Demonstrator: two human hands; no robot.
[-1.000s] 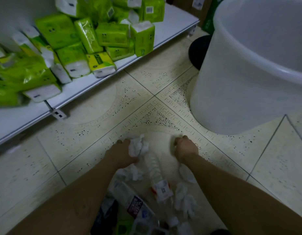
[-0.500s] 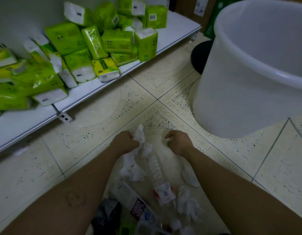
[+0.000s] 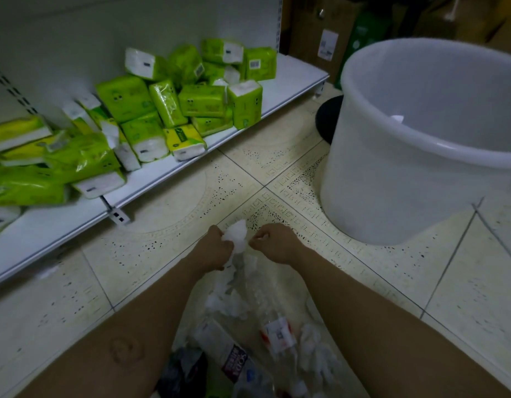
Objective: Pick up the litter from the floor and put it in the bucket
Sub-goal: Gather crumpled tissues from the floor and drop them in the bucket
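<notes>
Both hands are low over the tiled floor (image 3: 148,248): the left hand (image 3: 217,249) curls its fingers round a wad of white tissue (image 3: 235,235), and the right hand (image 3: 274,242) sits just beside the wad with its fingers curled, though I cannot tell whether it pinches any of it. Between the forearms lie more crumpled tissues (image 3: 225,303), a clear plastic bottle (image 3: 273,320) and a packet (image 3: 220,349). Ahead on the right stands the white bucket (image 3: 392,182), and on the left a low shelf (image 3: 62,225) carries green tissue packs (image 3: 202,100).
</notes>
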